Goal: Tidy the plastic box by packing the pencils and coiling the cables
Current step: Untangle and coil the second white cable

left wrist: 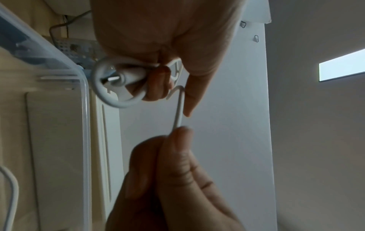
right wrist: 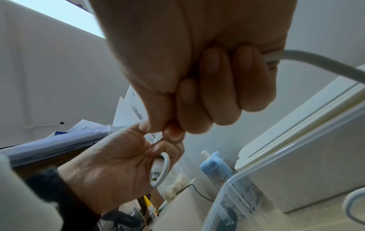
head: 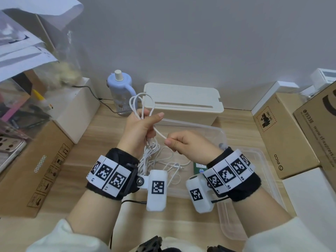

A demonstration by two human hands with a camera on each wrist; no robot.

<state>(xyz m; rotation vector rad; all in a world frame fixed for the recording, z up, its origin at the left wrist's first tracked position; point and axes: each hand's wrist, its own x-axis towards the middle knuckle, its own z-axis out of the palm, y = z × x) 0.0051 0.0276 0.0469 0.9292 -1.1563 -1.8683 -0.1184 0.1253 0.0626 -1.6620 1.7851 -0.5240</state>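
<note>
My left hand (head: 145, 124) is raised over the clear plastic box (head: 223, 132) and grips a bundle of white cable (head: 140, 104), whose loops stick up above the fist. A short stretch of the same cable runs to my right hand (head: 170, 141), which pinches it between thumb and forefinger. In the left wrist view the left hand (left wrist: 168, 81) holds a loop of the cable (left wrist: 118, 104) with a plug inside it, and the right hand (left wrist: 175, 140) pinches the strand below. The right wrist view shows the right hand (right wrist: 168, 131) fisted, cable (right wrist: 316, 62) trailing out of it. No pencils show.
More loose white cables (head: 163, 160) and a green packet (head: 199, 168) lie in the box. A clear lid (head: 263, 179) sits at its right. Behind stand a beige lidded box (head: 181, 102) and a blue bottle (head: 120, 88). Cardboard boxes flank both sides (head: 36, 170) (head: 283, 142).
</note>
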